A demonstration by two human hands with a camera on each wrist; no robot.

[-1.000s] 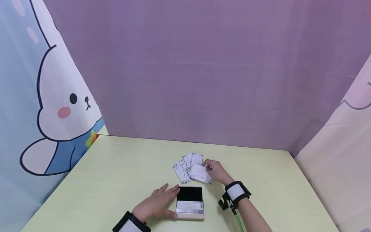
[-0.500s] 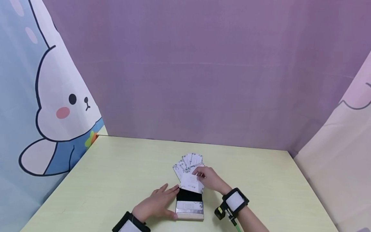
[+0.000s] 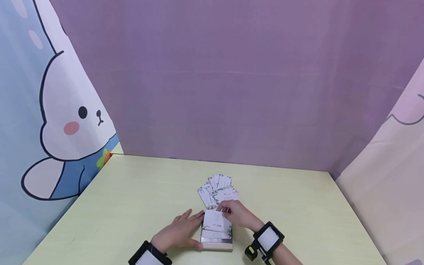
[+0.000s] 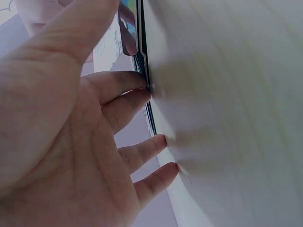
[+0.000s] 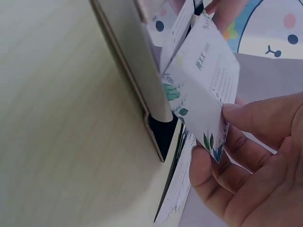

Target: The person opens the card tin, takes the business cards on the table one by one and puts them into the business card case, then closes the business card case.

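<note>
A small open card case lies on the pale green table near its front edge, with a printed card in its lower half. My left hand lies flat against the case's left side, fingers straight and thumb at the front corner; in the left wrist view the fingers rest on the table. My right hand pinches a white card with leaf print and holds it over the case's far half. In the right wrist view the card tilts over the case.
A fanned pile of several similar cards lies just beyond the case. Purple cloth walls the back, a rabbit-print cloth hangs on the left, and pale cloth on the right. Both wrists wear black bands.
My right hand has carried one card from the pile toward me and now holds it over the case, hiding the black lining. My left hand has stayed in place.
</note>
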